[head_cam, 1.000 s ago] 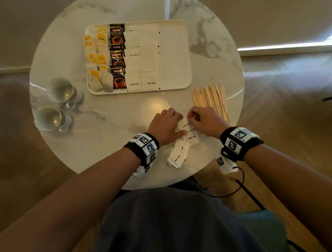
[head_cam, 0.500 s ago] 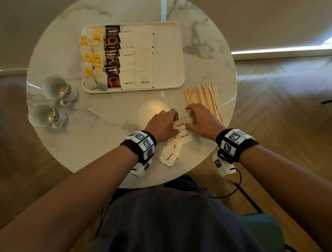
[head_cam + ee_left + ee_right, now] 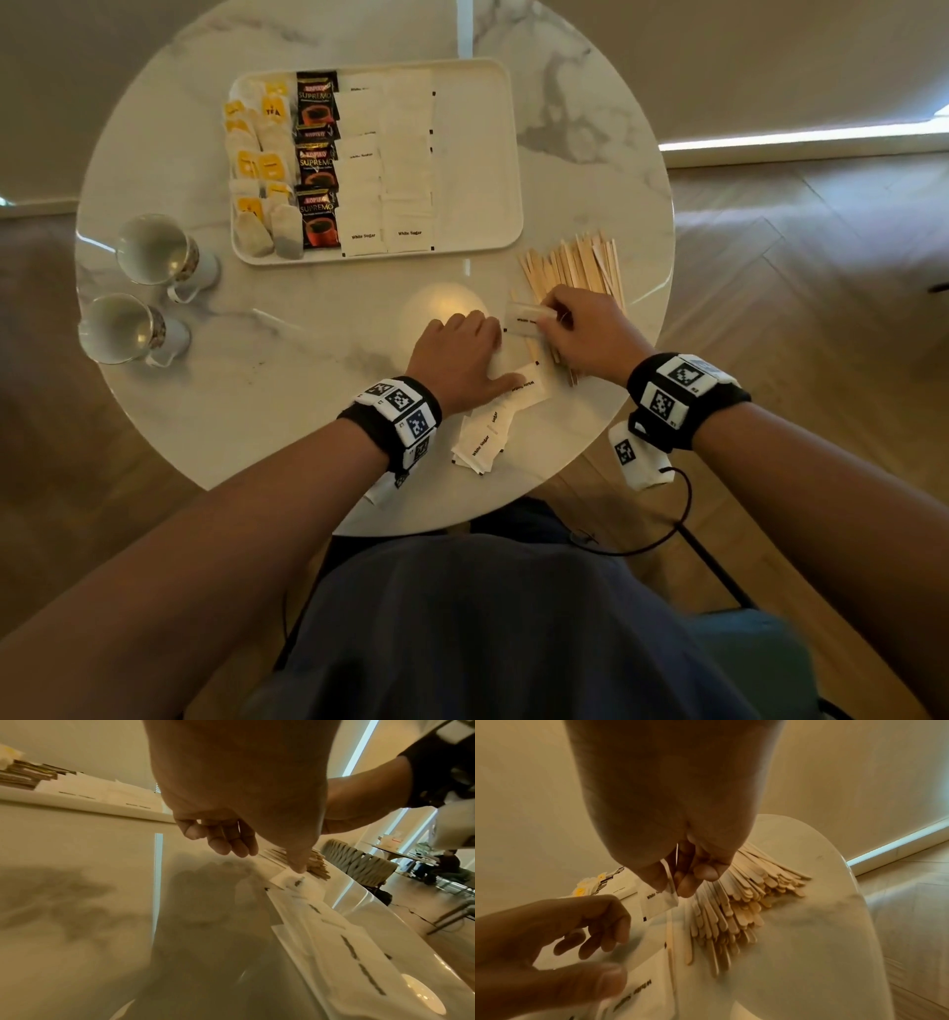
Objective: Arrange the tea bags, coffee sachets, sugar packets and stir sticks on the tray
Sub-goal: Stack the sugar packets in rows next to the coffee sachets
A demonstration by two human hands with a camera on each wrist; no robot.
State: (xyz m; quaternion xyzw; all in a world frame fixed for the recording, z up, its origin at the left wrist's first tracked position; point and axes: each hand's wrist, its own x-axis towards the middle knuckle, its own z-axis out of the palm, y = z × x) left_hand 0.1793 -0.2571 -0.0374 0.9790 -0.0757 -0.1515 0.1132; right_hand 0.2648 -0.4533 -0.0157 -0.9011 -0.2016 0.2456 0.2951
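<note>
A white tray [image 3: 482, 154] at the back of the round table holds tea bags [image 3: 257, 169], coffee sachets [image 3: 316, 159] and two rows of sugar packets [image 3: 390, 164]. My right hand [image 3: 580, 334] pinches one white sugar packet [image 3: 526, 319] [image 3: 655, 900] between thumb and fingers, lifted just above the table. My left hand [image 3: 462, 354] hovers with loosely curled fingers, its thumb [image 3: 298, 864] pressing the top of a loose pile of sugar packets [image 3: 493, 421] near the front edge. A heap of wooden stir sticks [image 3: 575, 272] [image 3: 744, 894] lies under and beyond the right hand.
Two glass cups [image 3: 154, 252] [image 3: 123, 329] stand at the table's left side. The table's rim [image 3: 662, 288] runs close to the right of the stir sticks. The tray's right third is bare. Wooden floor surrounds the table.
My right hand has lifted one sugar packet off the pile and moved it away from me, toward the sticks. The left hand stays on the pile.
</note>
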